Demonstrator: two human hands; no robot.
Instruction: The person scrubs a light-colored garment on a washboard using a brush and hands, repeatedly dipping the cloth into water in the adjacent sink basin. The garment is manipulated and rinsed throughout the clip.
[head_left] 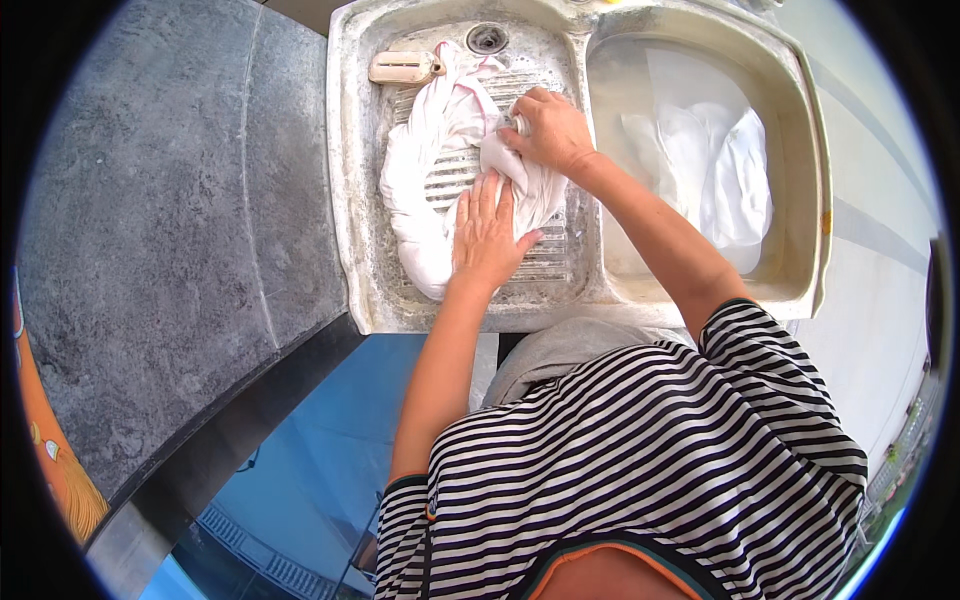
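The left hand [487, 232] lies open and flat, pinning the white garment [425, 175] against the ribbed washboard [545, 262], while the right hand [548, 128] closes on a bunched fold, apparently for scrubbing.

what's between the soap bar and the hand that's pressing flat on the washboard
In the head view, the wet white garment lies bunched between the soap bar and the left hand, over the ribbed washboard. The right hand grips its other end.
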